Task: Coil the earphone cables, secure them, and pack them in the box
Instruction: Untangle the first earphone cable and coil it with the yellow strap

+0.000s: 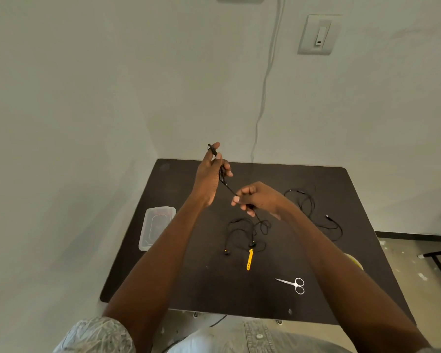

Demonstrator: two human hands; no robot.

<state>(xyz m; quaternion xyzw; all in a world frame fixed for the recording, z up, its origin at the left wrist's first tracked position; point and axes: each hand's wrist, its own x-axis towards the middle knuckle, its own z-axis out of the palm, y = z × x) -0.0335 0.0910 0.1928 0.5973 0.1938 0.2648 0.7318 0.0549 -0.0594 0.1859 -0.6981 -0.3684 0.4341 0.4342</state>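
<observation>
Cable [228,187] runs taut between raised left grip [211,171] and lower right grip [255,198], both pinching it.

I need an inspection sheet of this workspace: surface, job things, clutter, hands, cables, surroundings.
Surface: dark table, rounded corners.
Job's things: black earphone cable partly lifted, earbuds on the table; second earphone cable loose at right; yellow tie; clear plastic box at the left edge.
Clutter: small scissors.
Hands: left hand holds cable loops raised; right hand has its grip on the cable lower down.
Cables: white wall cable.
Surroundings: wall switch.
</observation>
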